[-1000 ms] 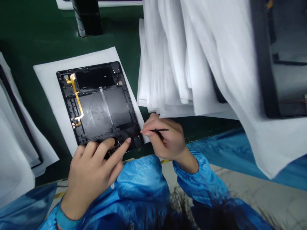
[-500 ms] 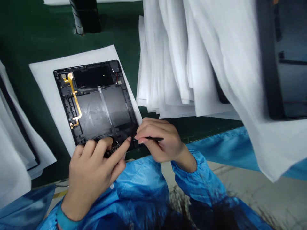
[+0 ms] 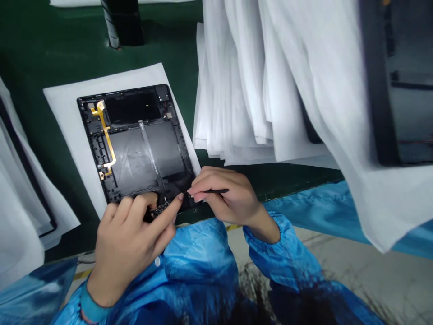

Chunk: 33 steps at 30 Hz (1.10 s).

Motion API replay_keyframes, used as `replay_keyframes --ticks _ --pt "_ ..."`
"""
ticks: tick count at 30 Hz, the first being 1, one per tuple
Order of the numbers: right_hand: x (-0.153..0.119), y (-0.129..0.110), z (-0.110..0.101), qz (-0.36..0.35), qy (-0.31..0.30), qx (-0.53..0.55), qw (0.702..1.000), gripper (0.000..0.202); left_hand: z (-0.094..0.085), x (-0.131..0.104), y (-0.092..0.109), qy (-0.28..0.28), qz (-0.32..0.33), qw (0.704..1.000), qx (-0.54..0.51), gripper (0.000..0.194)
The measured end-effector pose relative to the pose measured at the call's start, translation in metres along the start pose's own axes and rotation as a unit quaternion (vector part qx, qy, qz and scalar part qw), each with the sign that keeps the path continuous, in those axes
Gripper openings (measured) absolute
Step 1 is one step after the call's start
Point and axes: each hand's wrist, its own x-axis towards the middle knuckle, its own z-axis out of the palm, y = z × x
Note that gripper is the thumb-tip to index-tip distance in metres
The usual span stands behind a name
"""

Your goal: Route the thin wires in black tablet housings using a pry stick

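Note:
A black tablet back housing (image 3: 135,149) lies open side up, with an orange flex cable (image 3: 108,146) on its left and a grey ribbon strip (image 3: 149,146) down the middle. My left hand (image 3: 131,239) rests over its near edge. Its index finger is stretched out and presses near the lower right corner; the other fingers bend beside a small circuit board (image 3: 159,209), partly covered. At that same corner my right hand (image 3: 230,196) is closed in a pinch on a slim black tool (image 3: 218,191). The tool's working tip is hidden by the fingers.
Beneath the housing is a white sheet (image 3: 64,104) on a green table (image 3: 34,45). White sheets (image 3: 233,99) with dark panels between them are stacked at right, and more sheets (image 3: 20,203) lie at left. A black post (image 3: 125,22) stands at the back.
The slim black tool has tilted slightly, and its rear end shows more clearly. My left index fingertip has shifted a little left, and more of the circuit board shows.

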Motion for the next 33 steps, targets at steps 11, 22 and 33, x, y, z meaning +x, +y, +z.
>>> replay_keyframes --ticks 11,22,33 --pt "-0.0006 0.0019 0.0013 -0.008 0.005 0.0 1.0 0.013 -0.0024 -0.0004 0.0016 -0.02 -0.015 0.999 -0.02 0.047" --pt "0.0002 0.0011 0.0028 -0.023 -0.015 -0.026 0.999 0.013 -0.0004 -0.0009 0.0006 -0.016 -0.014 1.0 -0.003 0.042" --pt "-0.0049 -0.0033 0.0003 0.03 0.023 -0.065 0.997 0.011 -0.0019 0.0002 0.0028 -0.005 -0.017 0.999 0.027 0.044"
